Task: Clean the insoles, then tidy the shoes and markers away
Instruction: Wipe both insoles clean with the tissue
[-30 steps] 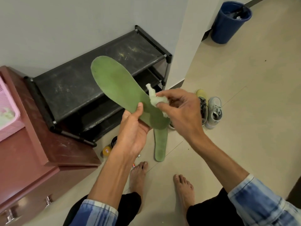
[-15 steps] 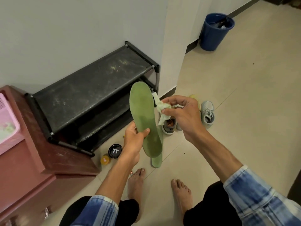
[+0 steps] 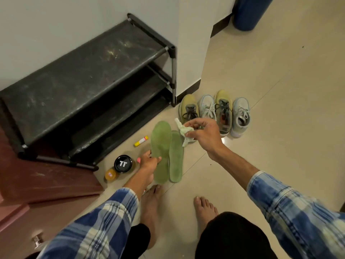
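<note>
My left hand (image 3: 149,162) grips a green insole (image 3: 160,146) by its left edge, low over the floor. A second green insole (image 3: 176,157) lies flat on the tiles right beside it. My right hand (image 3: 202,134) pinches a crumpled pale cloth (image 3: 183,130) above the toe ends of the insoles. Two yellow shoes (image 3: 187,107) and two pale blue shoes (image 3: 240,114) stand in a row behind my right hand. A yellow marker (image 3: 141,141) lies on the floor left of the insoles; a pink tip (image 3: 138,160) shows by my left thumb.
A black shoe rack (image 3: 84,75) stands against the wall on the left. A black round tin (image 3: 123,163) and a small orange tin (image 3: 111,175) sit in front of it. A reddish cabinet (image 3: 37,180) is at the lower left, a blue bin (image 3: 248,14) at the top right. My bare feet (image 3: 205,208) are below.
My left hand has lowered the held insole from chest height down beside the other insole on the floor. My right hand with the cloth came down too. The view tilted downward.
</note>
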